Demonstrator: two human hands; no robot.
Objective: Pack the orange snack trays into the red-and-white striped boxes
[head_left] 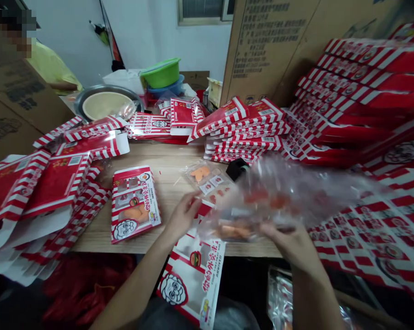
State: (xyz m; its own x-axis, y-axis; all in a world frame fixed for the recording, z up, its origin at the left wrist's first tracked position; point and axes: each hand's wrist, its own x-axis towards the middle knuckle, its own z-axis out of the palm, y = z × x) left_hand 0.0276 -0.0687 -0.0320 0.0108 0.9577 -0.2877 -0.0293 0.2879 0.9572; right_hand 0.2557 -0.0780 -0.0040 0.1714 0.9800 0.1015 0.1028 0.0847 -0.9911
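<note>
My right hand (pixel 291 240) is closed on a clear plastic bag (pixel 272 197), blurred by motion, with orange and reddish pieces inside. My left hand (pixel 185 213) is left of the bag with its fingers curled; what they grip is hidden. Below the hands a flat red-and-white striped box (pixel 193 279) with window cutouts and a cartoon face leans over the table's front edge. A clear tray (pixel 209 181) of orange and small printed pieces lies just beyond my left hand. Left of that hand lies a filled box (pixel 135 204), orange pieces showing through its windows.
Striped boxes (pixel 61 181) are heaped at the left, and more (pixel 243 126) lie at the back. A tall stack (pixel 358 91) rises on the right. Behind are a metal basin (pixel 79 103), a green basin (pixel 162 73) and large cartons (pixel 262 50). Another person's yellow sleeve (pixel 51 64) shows back left.
</note>
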